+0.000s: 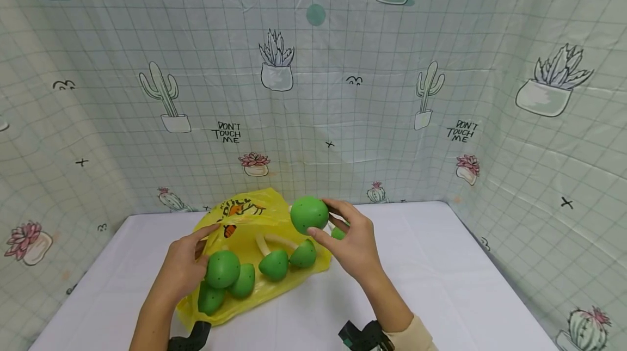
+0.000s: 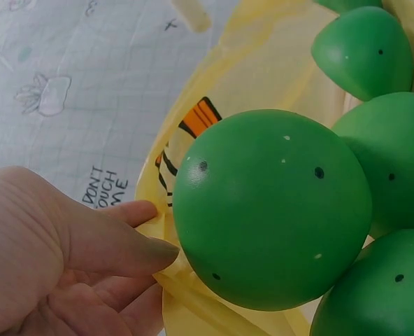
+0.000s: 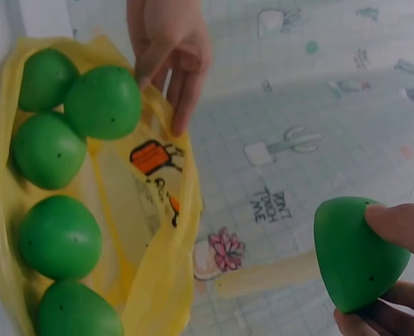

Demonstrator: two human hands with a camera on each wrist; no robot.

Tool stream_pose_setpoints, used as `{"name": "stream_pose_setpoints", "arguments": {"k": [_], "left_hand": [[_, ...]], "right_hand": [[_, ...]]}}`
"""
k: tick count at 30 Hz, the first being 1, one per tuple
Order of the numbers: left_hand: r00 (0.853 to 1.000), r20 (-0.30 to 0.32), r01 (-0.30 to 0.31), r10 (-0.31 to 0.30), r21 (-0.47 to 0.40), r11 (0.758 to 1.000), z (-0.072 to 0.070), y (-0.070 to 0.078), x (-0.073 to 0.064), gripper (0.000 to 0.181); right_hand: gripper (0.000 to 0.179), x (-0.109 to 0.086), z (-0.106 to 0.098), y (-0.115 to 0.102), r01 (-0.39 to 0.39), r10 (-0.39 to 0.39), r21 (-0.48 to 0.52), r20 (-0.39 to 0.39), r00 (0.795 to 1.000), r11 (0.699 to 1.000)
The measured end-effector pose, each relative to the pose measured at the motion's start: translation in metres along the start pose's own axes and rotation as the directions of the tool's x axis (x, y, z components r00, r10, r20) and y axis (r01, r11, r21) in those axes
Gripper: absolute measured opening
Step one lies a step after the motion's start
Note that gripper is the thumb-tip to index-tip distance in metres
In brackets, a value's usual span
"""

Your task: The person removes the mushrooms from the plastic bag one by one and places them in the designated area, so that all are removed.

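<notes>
My right hand (image 1: 350, 236) holds a green, dark-dotted mushroom-shaped toy (image 1: 308, 215) up over the right part of a yellow plastic bag (image 1: 264, 198). A pale stem (image 3: 270, 273) shows beside its cap in the right wrist view. My left hand (image 1: 183, 266) pinches the bag's edge between thumb and fingers (image 2: 133, 210). Several more green mushroom-shaped toys lie in the bag, one of them (image 2: 273, 210) right at the left fingertips. Two in the middle, including one (image 1: 274, 265), have pale stems pointing up and back.
Another green piece (image 1: 338, 233) is partly hidden behind my right hand. A white cloth covers the table (image 1: 441, 275). Behind and at both sides hangs a pale grid curtain (image 1: 333, 106) printed with cacti, close to the table's back edge.
</notes>
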State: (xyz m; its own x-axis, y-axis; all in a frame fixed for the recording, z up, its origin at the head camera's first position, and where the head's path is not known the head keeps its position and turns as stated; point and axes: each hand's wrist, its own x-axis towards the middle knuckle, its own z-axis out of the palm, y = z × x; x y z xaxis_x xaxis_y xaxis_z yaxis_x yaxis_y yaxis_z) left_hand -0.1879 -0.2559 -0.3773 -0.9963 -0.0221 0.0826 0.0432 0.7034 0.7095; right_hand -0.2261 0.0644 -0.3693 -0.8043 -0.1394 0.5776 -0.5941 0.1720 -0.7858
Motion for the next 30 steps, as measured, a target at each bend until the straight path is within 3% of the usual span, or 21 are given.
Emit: {"name": "stream_pose_setpoints", "arguments": {"k": [14,30], "left_hand": [[1.000,-0.008,-0.013,0.013,0.010,1.000,0.000,-0.001,0.002,0.065],[1.000,0.005,0.020,-0.020,0.002,1.000,0.001,-0.002,0.003,0.067]], "right_hand": [[0.060,0.010,-0.036,0.036,-0.118,0.114,-0.018,-0.140,0.984,0.993],[0.064,0.007,-0.052,0.075,-0.183,0.159,-0.105,-0.204,0.966,0.978]]}}
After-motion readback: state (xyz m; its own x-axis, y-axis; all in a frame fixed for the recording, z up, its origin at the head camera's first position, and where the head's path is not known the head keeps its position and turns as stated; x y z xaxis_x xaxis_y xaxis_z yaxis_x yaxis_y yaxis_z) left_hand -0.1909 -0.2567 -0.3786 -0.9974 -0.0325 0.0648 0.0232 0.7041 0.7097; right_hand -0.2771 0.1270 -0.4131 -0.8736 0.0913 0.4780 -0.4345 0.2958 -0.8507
